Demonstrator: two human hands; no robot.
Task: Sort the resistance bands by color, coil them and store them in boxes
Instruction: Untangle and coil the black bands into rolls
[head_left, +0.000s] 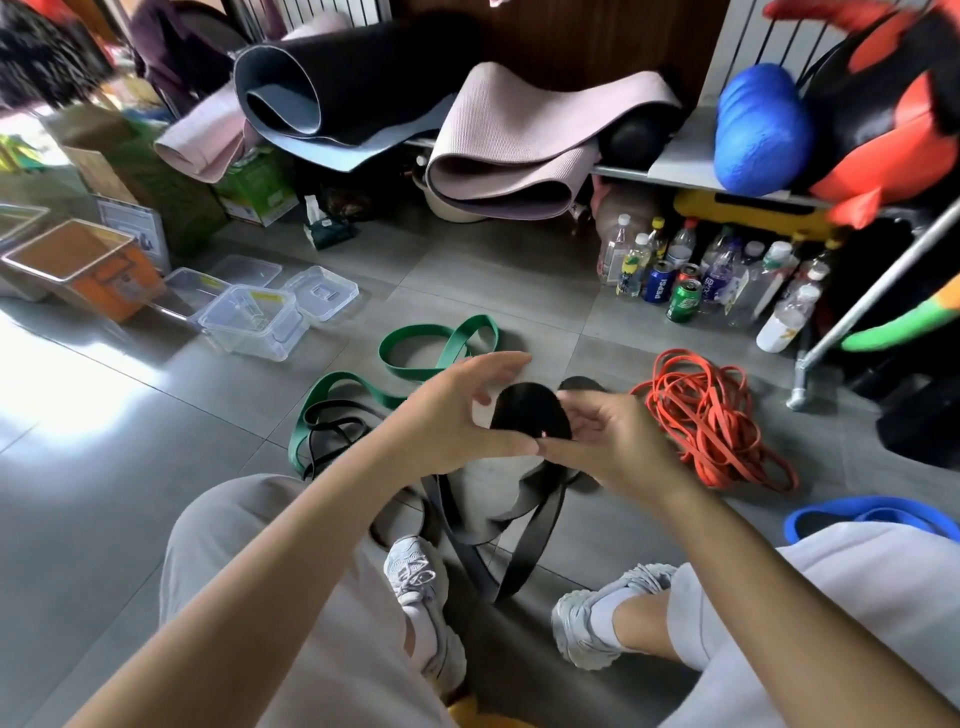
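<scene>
A wide black resistance band (527, 415) is held up between both hands over the floor, its upper part wound into a coil and its loose end hanging down between my feet. My left hand (457, 415) curls around the coil's left side, thumb meeting the band at the bottom. My right hand (605, 441) pinches the coil from the right. Green bands (441, 353) lie on the floor beyond, with a thin black band (332, 436) among them. A heap of orange bands (711, 421) lies to the right. A blue band (872, 514) shows by my right knee.
Clear plastic boxes (254, 322) and loose lids (322, 291) stand on the grey tiles at the left, beside an orange crate (88, 270). Rolled yoga mats (514, 145) rest on a low shelf at the back. Bottles and cans (691, 275) crowd under it at the right.
</scene>
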